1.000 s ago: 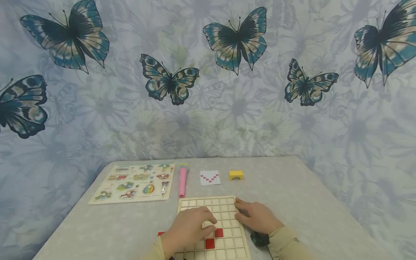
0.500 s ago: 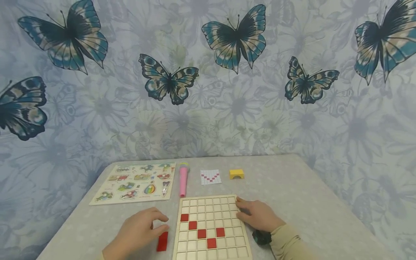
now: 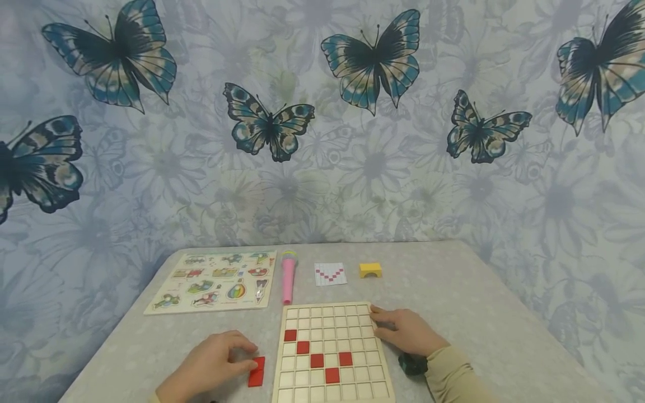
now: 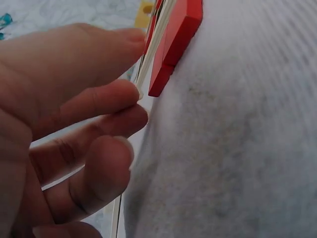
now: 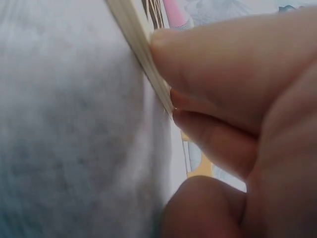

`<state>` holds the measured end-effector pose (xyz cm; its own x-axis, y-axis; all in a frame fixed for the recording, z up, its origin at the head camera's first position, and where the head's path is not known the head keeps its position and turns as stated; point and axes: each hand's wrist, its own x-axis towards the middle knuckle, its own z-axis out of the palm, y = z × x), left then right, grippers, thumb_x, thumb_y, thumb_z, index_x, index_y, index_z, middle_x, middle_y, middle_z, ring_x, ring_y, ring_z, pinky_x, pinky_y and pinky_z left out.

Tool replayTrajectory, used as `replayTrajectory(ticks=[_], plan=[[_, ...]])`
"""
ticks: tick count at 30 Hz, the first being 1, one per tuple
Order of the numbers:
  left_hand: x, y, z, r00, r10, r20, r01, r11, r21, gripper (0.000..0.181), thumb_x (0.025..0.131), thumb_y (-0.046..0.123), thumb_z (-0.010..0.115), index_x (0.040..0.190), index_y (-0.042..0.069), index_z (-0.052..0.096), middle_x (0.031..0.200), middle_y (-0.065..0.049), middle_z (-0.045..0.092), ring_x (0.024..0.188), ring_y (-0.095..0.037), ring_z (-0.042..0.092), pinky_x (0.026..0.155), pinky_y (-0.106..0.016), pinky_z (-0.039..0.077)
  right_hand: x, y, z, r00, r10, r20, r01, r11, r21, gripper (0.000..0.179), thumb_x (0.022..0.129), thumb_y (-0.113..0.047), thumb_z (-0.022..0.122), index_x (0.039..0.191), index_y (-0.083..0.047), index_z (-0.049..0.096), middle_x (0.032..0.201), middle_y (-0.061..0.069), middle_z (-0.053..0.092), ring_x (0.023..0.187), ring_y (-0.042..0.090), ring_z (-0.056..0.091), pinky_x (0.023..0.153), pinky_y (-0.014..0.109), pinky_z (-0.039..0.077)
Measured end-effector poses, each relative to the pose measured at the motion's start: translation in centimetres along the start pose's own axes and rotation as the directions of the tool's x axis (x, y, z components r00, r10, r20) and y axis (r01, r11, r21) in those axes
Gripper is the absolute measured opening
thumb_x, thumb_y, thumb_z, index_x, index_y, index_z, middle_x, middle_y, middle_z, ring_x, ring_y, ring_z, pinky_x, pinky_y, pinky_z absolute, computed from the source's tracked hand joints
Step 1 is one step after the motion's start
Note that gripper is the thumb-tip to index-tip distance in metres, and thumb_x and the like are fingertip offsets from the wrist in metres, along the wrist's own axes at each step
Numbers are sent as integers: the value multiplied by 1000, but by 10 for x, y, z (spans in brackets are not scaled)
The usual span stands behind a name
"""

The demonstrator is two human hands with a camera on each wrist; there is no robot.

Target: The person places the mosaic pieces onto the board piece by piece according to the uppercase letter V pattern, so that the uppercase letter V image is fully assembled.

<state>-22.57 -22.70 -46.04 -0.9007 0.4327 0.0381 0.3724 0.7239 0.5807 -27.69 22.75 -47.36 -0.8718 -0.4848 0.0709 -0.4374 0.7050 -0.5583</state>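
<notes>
A pale wooden grid board [image 3: 328, 322] lies before me, with several red square tiles [image 3: 332, 375] set in its cells in a slanting line that turns upward at the right. Left of the board, two loose red tiles [image 3: 256, 379] lie end to end on the table. My left hand [image 3: 209, 361] is right by them, thumb tip over the near part of the pair, fingers loosely bent. In the left wrist view, the loose tiles [image 4: 179, 34] stand a little beyond the thumb and fingertips. My right hand [image 3: 407, 331] rests its thumb and fingertips against the board's right edge [image 5: 143, 54].
Behind the board are a pink toy microphone [image 3: 288, 282], a small card [image 3: 330, 274] with a V of red squares, and a yellow arch block [image 3: 370, 270]. A picture puzzle board [image 3: 214, 288] lies at the back left. A butterfly-patterned wall covering [image 3: 322, 212] rises behind the table.
My left hand has moved from over the grid board leftward to the loose red tiles. A line of red tiles it covered now shows. The right hand has stayed at the board's edge.
</notes>
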Motion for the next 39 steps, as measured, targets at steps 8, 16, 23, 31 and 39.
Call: replayTrajectory(ticks=[8, 16, 23, 31, 39], plan=[[-3, 3, 2, 998, 40, 41, -36, 995, -93, 37, 79, 43, 88, 110, 26, 77, 101, 11, 67, 60, -3, 51, 58, -23, 45, -1, -2, -2, 1000, 9, 7, -10, 1000, 26, 47, 100, -34, 67, 140, -10, 64, 154, 5, 53, 141, 34, 50, 110, 57, 42], [-2, 1, 3, 995, 81, 51, -76, 992, -98, 33, 82, 37, 87, 112, 27, 77, 100, 13, 67, 57, -3, 51, 55, -23, 46, -2, -3, -2, 1000, 12, -7, -12, 1000, 26, 47, 100, -33, 68, 139, -9, 65, 152, 5, 54, 140, 34, 51, 109, 56, 43], [-2, 0, 2, 997, 64, 49, -59, 994, -96, 23, 86, 29, 83, 109, 27, 78, 99, 13, 68, 60, -4, 52, 57, -23, 46, -2, -4, -1, 1000, 11, -24, -11, 1000, 20, 45, 99, -32, 68, 138, -9, 65, 151, 5, 55, 139, 34, 52, 108, 56, 44], [1, -1, 3, 998, 59, 28, -58, 997, -47, 20, 88, 26, 82, 107, 28, 78, 99, 15, 68, 60, -2, 50, 58, -23, 45, -4, -7, -2, 999, 19, -30, -19, 1000, 17, 45, 99, -31, 69, 138, -9, 66, 151, 5, 56, 139, 34, 52, 109, 56, 43], [1, 0, 6, 999, 26, 20, -25, 999, -25, 19, 87, 30, 83, 105, 30, 77, 98, 15, 66, 62, -3, 51, 58, -24, 45, -4, -6, 0, 999, 16, -32, -16, 1000, 8, 44, 99, -31, 69, 138, -9, 66, 150, 5, 57, 138, 33, 53, 109, 56, 43]])
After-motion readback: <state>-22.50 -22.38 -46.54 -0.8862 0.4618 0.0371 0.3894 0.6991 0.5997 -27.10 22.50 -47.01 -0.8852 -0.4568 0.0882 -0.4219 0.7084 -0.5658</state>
